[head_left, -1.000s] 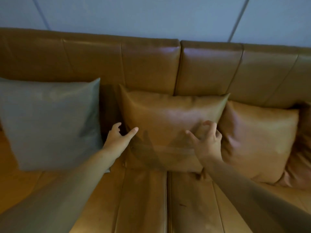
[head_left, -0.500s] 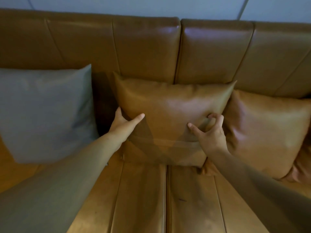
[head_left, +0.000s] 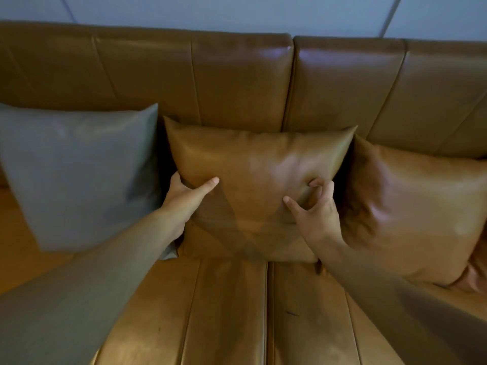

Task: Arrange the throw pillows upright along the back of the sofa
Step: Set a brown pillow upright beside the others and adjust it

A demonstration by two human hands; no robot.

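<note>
A tan leather pillow (head_left: 253, 164) stands upright in the middle against the brown sofa back (head_left: 237, 80). My left hand (head_left: 184, 198) grips its left edge, thumb on the front and fingers behind. My right hand (head_left: 316, 209) pinches a fold of its front near the right edge. A grey pillow (head_left: 79, 175) stands upright to the left, close beside the tan one. A second tan pillow (head_left: 411, 206) leans against the back on the right.
Brown seat cushions (head_left: 229, 312) fill the foreground, split by a centre seam. A pale wall (head_left: 237, 14) rises behind the sofa. At the far right edge a pinkish-brown cushion (head_left: 478, 270) shows partly behind the right pillow.
My hands went from hovering in front of the middle pillow to gripping it: the left closed round its left edge, the right pinched its front. The view shifted a little.
</note>
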